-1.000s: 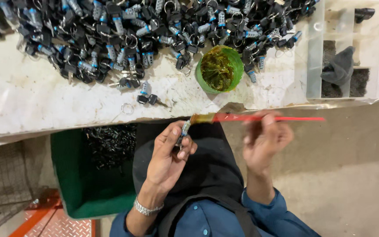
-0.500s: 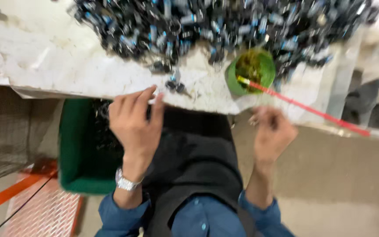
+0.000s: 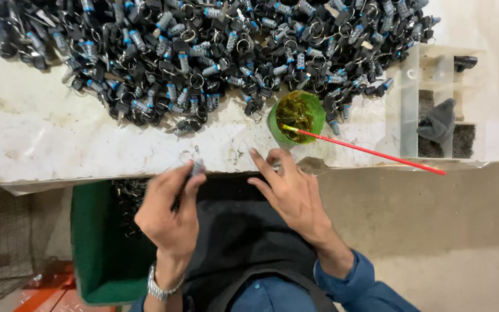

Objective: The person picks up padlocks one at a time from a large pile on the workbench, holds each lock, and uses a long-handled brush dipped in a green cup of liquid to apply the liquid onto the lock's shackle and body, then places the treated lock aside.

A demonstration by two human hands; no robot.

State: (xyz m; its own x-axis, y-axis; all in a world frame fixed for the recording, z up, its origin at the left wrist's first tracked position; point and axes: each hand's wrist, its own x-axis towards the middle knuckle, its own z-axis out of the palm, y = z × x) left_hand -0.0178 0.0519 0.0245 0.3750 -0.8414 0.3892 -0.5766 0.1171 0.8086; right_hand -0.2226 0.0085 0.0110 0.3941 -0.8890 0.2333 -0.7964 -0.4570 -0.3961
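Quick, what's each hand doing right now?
Left hand: closed on a small lock with a key ring.
Right hand: open, empty, fingers at the table edge.

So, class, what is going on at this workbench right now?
A person sits at a worn white table heaped with small black and blue lock parts. The left hand pinches one small part at the table edge, beside a loose metal ring. The right hand lies open, fingers spread, holding nothing. A red-handled brush rests in a green cup. A green bin stands below the table.
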